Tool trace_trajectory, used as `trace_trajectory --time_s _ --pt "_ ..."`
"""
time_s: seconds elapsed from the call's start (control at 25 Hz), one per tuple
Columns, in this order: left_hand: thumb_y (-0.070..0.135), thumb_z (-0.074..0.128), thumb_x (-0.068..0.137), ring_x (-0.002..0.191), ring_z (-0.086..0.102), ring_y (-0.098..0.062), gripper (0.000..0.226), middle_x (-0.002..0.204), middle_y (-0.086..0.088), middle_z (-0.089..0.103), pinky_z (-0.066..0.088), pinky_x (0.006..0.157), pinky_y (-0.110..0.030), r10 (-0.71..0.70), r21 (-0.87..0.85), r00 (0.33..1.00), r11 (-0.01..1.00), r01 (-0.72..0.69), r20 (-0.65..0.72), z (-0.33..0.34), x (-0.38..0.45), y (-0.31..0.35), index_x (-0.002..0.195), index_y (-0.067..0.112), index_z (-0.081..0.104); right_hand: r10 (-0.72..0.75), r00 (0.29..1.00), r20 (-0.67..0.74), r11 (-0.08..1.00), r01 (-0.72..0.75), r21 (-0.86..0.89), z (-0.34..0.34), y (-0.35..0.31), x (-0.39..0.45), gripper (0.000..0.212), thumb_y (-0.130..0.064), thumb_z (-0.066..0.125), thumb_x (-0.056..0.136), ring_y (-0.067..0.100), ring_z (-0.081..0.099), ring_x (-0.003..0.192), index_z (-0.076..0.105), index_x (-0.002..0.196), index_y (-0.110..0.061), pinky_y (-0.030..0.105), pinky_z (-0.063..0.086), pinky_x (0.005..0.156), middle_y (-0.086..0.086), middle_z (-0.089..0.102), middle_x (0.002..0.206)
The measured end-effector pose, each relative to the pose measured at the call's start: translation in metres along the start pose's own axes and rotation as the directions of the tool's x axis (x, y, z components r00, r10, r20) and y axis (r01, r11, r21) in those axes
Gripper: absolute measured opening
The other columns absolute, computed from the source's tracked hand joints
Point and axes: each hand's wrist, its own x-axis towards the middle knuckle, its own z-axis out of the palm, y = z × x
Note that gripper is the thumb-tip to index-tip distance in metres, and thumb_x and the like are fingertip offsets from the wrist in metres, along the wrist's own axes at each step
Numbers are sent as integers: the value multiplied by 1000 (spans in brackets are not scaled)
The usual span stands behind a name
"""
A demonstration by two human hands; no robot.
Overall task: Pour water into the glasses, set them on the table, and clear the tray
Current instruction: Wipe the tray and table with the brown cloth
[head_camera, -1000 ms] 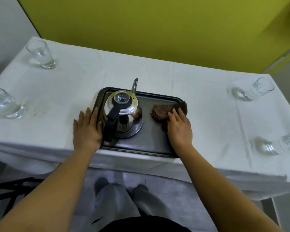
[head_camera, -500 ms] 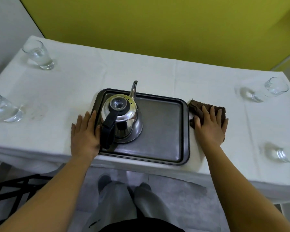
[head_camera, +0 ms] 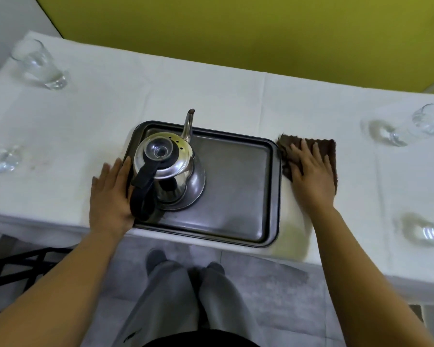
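Clear glasses (head_camera: 39, 66) and (head_camera: 0, 157) stand at the white table's (head_camera: 211, 96) left end. Next, the left hand (head_camera: 110, 194) lies flat, fingers (head_camera: 122, 169) released, against the dark tray's (head_camera: 236, 209) left rim. A steel kettle (head_camera: 166, 169) sits on the tray. Just beside the tray's right rim, the right hand (head_camera: 311, 176) presses flat on a brown cloth (head_camera: 326, 149). Two more glasses (head_camera: 411, 126) and (head_camera: 426, 231) stand farther right.
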Motion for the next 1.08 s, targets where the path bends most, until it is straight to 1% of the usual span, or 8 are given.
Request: trace_trajectory --time_s 0.12,0.24,0.32,0.4,0.6,0.68,0.88,1.08 --pt "20 67 84 148 12 -30 80 159 -7 22 8 120 -46 -9 3 1000 1000 9 13 -2 0 2 152 19 24 39 998 -55 999 -41 -25 -4 16 1 44 -31 37 100 16 16 150 43 144 -32 38 8 122 -8 30 158" --pt "15 69 80 148 13 -32 84 159 -9 23 8 120 -47 -9 -1 1000 1000 9 13 -4 -2 3 152 17 25 166 981 -98 982 -174 -76 -2 15 50 44 -33 33 100 22 16 149 43 143 -30 45 13 121 -4 32 158" --pt "13 68 80 148 13 -33 84 158 -10 23 9 120 -48 -9 -11 1000 1000 9 9 -6 -2 5 152 16 25 231 970 -73 971 -234 -45 1 8 82 45 -35 32 101 24 12 150 40 145 -29 46 9 121 -3 28 159" --pt "10 64 80 147 13 -33 81 158 -10 24 9 120 -48 1 -10 1000 1000 -1 7 -7 -1 5 151 16 25 202 978 -41 978 -204 -34 4 -2 96 46 -35 32 102 23 13 150 39 146 -27 46 8 121 -2 28 159" --pt "12 65 78 146 16 -34 83 156 -9 29 12 119 -50 -13 37 1000 999 12 27 -4 1 1 151 18 27 -58 997 55 997 55 53 -2 -3 57 42 -31 35 103 19 15 150 43 144 -24 39 8 122 -2 28 159" --pt "11 65 78 144 19 -38 79 154 -13 33 15 117 -53 3 18 1000 1000 -3 13 -5 1 3 149 15 31 -40 998 38 999 39 37 -9 16 28 42 -29 35 103 17 15 150 44 144 -25 38 8 122 -4 29 159" --pt "14 66 76 139 25 -43 78 151 -15 36 19 113 -57 22 31 1000 999 -22 17 -7 1 4 147 12 33 245 967 -73 970 -244 17 -16 22 1 43 -24 37 101 21 15 150 44 143 -22 40 9 122 1 30 158" --pt "20 57 75 127 33 -49 68 142 -18 42 31 101 -63 39 92 998 995 -43 48 -5 3 2 140 8 41 31 999 -13 998 -30 60 -1 -7 -41 41 -31 41 101 21 20 149 50 139 -21 38 12 121 -1 33 157"
